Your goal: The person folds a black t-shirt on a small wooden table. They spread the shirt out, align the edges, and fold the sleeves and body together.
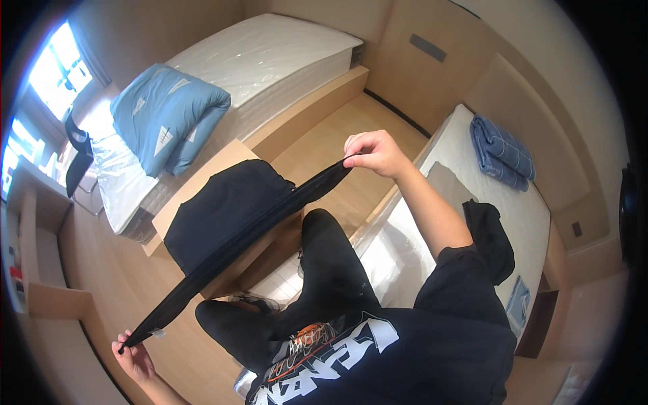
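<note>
A black garment (pixel 226 209), perhaps a shirt, hangs stretched between my two hands in front of my knees. My left hand (pixel 133 358), low at the left, pinches one end of its long edge, close to a small pale tag. My right hand (pixel 373 152) is raised farther off to the right, thumb and fingers closed on the opposite end. The wide part of the cloth spreads away from me over a light wooden surface (pixel 253 270). Folds hide how the garment is cut.
Beyond stands a plastic-wrapped mattress (pixel 270 47) on a wooden base, with a blue folded quilt (pixel 165 118) on it. To my right, another mattress (pixel 533 229) bears a dark blue folded quilt (pixel 501 152) and a black cloth (pixel 491 239). A black chair (pixel 79 158) stands far left, near wooden shelves (pixel 50 297).
</note>
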A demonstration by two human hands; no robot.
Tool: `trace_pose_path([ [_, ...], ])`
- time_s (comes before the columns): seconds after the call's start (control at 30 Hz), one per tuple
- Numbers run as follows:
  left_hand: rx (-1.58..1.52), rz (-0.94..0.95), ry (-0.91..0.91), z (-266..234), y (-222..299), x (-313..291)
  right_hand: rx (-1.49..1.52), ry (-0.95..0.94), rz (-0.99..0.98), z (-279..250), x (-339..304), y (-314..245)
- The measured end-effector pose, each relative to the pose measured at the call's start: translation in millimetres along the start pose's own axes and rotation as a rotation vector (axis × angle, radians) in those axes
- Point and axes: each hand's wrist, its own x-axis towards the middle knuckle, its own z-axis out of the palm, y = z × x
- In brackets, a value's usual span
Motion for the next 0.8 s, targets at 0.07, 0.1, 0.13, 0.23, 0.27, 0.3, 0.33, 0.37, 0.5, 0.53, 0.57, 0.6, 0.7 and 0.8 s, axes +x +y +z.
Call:
trace_pose_path([
  [0.07,0.009,0.004,-0.007,-4,12,-2,0.073,-0.038,-0.027,5,6,-7],
  [0.1,0.012,0.007,-0.009,-5,19,-4,0.083,-0.044,-0.043,5,7,-11],
  [0.13,0.039,0.031,0.053,-3,27,-10,0.052,-0.072,-0.020,5,8,-13],
  [0.23,0.082,0.061,0.037,11,28,-8,0.024,-0.100,-0.074,1,8,-18],
  [0.27,0.069,0.067,0.045,21,25,-8,0.061,-0.112,-0.119,0,1,-14],
  [0.3,0.056,0.070,0.055,33,25,-8,0.058,-0.117,-0.108,-3,-6,-10],
  [0.33,0.057,0.047,0.049,39,26,-10,0.037,-0.102,-0.113,-5,-12,-11],
  [0.37,0.057,0.021,0.044,42,28,-12,0.036,-0.093,-0.140,-3,-17,-14],
  [0.5,0.015,0.031,0.032,44,38,-18,0.113,-0.015,-0.175,1,-23,-15],
  [0.53,0.017,0.045,0.011,50,39,-16,0.118,-0.016,-0.168,0,-23,-16],
  [0.57,0.018,0.055,-0.012,54,39,-16,0.121,-0.014,-0.158,-1,-23,-16],
  [0.6,0.023,0.072,0.012,55,39,-17,0.125,-0.027,-0.163,-1,-23,-16],
  [0.7,0.029,0.104,-0.001,52,37,-14,0.125,-0.035,-0.149,-2,-24,-20],
  [0.8,0.025,0.106,-0.008,52,33,-10,0.080,-0.048,-0.117,-1,-28,-25],
])
